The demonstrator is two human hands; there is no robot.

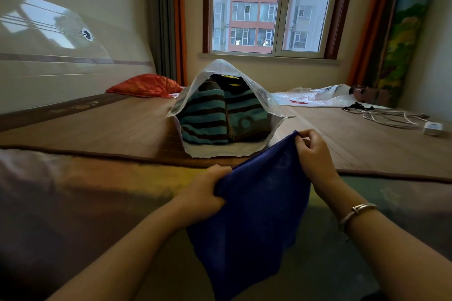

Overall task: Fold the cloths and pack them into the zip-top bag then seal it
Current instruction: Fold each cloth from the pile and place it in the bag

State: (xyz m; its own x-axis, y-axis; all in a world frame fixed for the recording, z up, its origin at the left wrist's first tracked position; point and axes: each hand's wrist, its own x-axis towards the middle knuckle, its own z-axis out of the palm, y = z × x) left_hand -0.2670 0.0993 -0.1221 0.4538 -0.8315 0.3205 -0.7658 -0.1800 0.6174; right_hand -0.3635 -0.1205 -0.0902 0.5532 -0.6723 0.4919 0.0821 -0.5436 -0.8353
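Note:
A dark blue cloth hangs in front of me over the near edge of the bed. My left hand grips its left top corner. My right hand pinches the right top corner, held higher and farther out. Beyond the cloth, a translucent zip-top bag lies on the bed mat with its mouth open toward me. Inside it sit folded cloths with teal and brown stripes, with a dark piece on top of them.
A brown woven mat covers the bed. A red pillow lies at the back left. At the back right are another plastic bag, white cables and a white charger. A window is in the far wall.

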